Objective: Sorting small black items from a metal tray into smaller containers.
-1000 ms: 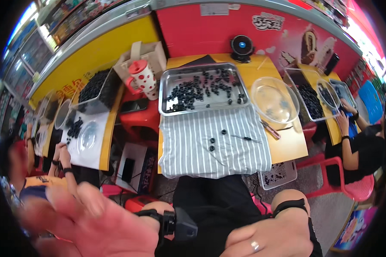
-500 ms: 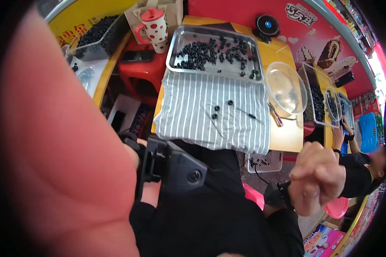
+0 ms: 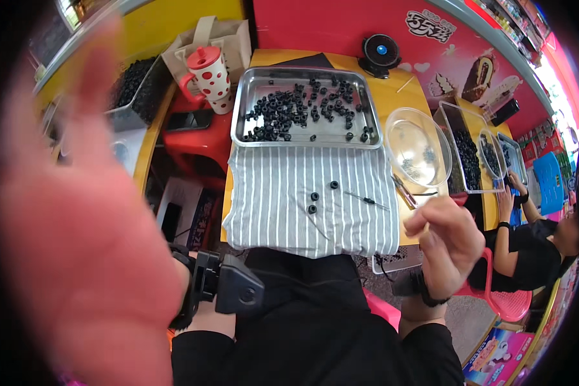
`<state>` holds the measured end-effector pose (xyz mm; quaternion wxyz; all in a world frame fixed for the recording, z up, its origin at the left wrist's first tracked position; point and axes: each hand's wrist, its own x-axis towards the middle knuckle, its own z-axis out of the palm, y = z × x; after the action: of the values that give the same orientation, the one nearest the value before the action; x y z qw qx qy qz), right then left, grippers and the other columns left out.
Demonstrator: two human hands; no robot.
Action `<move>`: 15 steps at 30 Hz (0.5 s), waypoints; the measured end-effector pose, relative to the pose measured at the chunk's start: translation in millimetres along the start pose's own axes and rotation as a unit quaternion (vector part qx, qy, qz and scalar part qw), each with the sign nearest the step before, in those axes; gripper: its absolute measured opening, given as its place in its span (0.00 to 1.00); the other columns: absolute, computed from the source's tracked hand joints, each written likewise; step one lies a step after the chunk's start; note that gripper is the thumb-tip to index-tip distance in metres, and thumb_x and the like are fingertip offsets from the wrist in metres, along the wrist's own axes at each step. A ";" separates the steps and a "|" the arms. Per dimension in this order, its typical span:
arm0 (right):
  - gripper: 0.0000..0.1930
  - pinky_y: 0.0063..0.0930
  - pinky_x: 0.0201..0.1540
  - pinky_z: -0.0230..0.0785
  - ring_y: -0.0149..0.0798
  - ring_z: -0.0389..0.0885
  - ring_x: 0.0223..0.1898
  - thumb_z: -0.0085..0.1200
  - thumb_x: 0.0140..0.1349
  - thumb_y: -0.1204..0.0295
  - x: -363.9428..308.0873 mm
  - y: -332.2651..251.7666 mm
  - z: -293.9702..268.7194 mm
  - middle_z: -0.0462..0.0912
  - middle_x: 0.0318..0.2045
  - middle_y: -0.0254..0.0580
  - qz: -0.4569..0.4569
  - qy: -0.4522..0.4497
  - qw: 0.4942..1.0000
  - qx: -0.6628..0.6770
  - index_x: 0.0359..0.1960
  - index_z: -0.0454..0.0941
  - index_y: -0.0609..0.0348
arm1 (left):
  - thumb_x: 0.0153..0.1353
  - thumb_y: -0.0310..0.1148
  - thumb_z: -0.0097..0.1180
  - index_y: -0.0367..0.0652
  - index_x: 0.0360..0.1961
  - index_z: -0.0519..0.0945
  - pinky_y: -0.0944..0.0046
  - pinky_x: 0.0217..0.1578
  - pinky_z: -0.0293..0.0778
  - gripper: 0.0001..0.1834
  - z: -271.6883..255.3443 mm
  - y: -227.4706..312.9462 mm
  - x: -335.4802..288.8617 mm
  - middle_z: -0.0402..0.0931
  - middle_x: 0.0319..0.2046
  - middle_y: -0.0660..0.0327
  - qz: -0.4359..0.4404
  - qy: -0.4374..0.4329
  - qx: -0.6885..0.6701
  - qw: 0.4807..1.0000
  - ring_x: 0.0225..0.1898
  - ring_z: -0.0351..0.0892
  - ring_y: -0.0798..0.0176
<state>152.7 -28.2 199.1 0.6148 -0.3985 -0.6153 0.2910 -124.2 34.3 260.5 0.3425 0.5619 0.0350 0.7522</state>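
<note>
Head view: blurred left hand (image 3: 87, 238) partly hides clear bin (image 3: 127, 117).

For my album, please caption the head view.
Blurred left hand, right hand near a striped cloth; beyond it, a metal tray of small black parts.

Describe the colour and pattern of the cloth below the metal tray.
The cloth is grey with white stripes; the head view shows it best.
</note>
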 end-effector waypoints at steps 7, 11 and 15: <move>0.11 0.31 0.34 0.72 0.42 0.82 0.35 0.57 0.57 0.78 12.2 129.3 3.4 0.81 0.34 0.48 0.174 -0.169 0.952 -0.186 0.42 0.78 0.64 | 0.64 0.27 0.53 0.35 0.62 0.68 0.65 0.46 0.72 0.24 -65.2 -76.2 -65.8 0.73 0.56 0.51 -0.450 0.091 0.039 0.888 0.51 0.78 0.59; 0.12 0.40 0.37 0.71 0.53 0.79 0.33 0.56 0.57 0.76 15.7 151.4 12.3 0.78 0.35 0.51 0.116 -0.217 0.929 -0.275 0.43 0.78 0.62 | 0.65 0.29 0.53 0.36 0.58 0.71 0.66 0.44 0.74 0.20 -115.1 -117.9 -68.0 0.77 0.52 0.55 -0.506 0.164 0.001 0.847 0.46 0.79 0.63; 0.12 0.41 0.38 0.70 0.53 0.78 0.34 0.56 0.56 0.76 47.1 149.1 -7.6 0.77 0.36 0.53 0.120 -0.149 0.937 -0.293 0.43 0.78 0.62 | 0.63 0.31 0.57 0.41 0.57 0.74 0.66 0.41 0.72 0.21 -155.8 -136.4 -61.3 0.79 0.48 0.59 -0.496 0.210 0.063 0.840 0.42 0.78 0.66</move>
<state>183.4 87.2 98.0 0.3323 -0.5840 -0.7056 0.2251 -186.4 156.1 93.4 0.6182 0.3181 0.4274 0.5779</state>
